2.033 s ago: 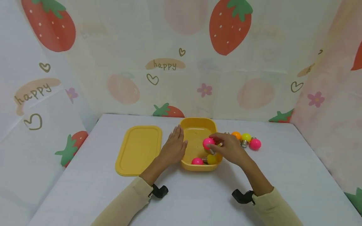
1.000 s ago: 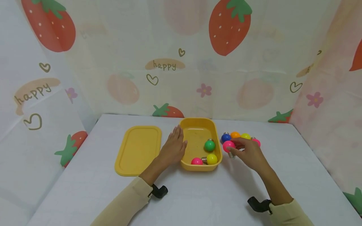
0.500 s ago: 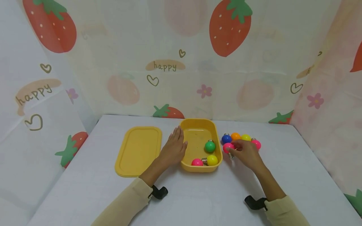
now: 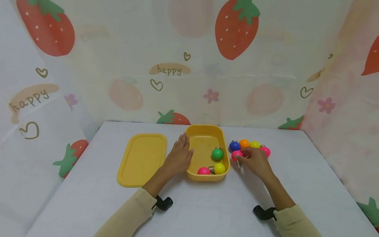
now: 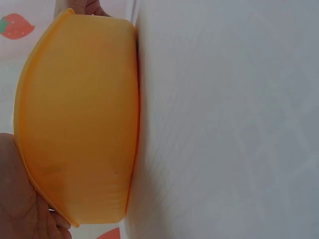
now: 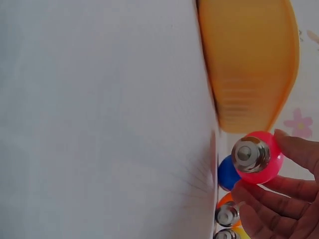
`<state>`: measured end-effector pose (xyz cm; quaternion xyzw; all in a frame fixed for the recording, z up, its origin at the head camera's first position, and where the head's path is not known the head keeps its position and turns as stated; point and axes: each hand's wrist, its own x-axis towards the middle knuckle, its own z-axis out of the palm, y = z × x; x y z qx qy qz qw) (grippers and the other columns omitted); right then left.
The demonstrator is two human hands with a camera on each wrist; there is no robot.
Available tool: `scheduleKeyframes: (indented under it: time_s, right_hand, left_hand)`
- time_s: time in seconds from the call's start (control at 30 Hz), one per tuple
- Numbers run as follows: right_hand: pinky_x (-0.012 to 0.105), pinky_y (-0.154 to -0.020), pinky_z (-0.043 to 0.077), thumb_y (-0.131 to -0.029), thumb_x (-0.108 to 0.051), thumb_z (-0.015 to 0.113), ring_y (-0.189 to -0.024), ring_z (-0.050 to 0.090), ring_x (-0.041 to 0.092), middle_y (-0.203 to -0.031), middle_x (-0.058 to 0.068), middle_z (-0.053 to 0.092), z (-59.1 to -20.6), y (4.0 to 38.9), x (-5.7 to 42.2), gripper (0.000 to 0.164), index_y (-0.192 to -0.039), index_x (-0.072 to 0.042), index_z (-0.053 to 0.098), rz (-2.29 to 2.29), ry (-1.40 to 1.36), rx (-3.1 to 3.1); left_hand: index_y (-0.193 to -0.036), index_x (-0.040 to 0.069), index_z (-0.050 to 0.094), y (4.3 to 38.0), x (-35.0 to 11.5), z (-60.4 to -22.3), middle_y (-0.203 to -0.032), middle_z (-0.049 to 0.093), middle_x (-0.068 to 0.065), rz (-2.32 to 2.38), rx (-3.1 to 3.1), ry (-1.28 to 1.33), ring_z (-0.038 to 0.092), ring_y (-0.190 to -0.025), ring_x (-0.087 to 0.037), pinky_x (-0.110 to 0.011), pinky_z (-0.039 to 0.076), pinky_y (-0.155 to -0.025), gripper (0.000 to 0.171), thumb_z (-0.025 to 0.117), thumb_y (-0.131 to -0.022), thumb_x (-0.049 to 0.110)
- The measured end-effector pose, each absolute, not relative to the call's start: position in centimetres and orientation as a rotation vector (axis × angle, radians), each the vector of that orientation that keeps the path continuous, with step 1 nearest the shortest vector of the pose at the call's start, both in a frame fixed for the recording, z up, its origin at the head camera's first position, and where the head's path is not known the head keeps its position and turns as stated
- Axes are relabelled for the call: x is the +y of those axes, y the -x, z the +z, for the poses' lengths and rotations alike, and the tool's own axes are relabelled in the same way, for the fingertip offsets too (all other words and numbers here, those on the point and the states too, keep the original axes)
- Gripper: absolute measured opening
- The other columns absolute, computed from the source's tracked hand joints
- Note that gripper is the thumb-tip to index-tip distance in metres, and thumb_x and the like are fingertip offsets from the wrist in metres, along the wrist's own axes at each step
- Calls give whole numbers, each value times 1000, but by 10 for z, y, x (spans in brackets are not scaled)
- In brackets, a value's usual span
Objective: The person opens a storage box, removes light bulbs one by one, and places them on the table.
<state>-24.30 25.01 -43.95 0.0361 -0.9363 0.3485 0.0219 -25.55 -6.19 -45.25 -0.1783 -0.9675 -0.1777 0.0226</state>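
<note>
Beige left sleeve, matching right sleeve, plain cuffs, black elbow-shaped wrist cameras inward of the cuffs, bare hands beyond the cuffs

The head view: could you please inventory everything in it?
Table: 1, white, foreground
Box: 1, yellow, on table
Lid: 1, yellow, left of box
Boxed bulbs: 3, green, yellow, pink, in box
Loose bulbs: 4, blue, orange, yellow, pink, right of box
Held bulb: 1, pink, right of box
Backdrop: 1, pale, around table
Sleeves: 2, beige, lower edge
Wrist devices: 2, black, at sleeves
Left hand: 1, touching box
Right hand: 1, pinching held bulb
</note>
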Motion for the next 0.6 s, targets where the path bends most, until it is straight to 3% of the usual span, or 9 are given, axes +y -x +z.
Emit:
scheduleKeyframes:
  time_s: [0.6]
  right_hand:
    - [28, -65, 57, -91, -34, 77, -83, 61, 24, -99, 13, 70, -441, 244, 245, 43, -116, 0, 71, 1004, -9, -3002]
  left_hand:
    - [-159, -7, 13, 255, -62, -451, -169, 4, -19, -562, -2990, 557, 3, -156, -29, -44, 9, -125, 66, 34, -111, 33]
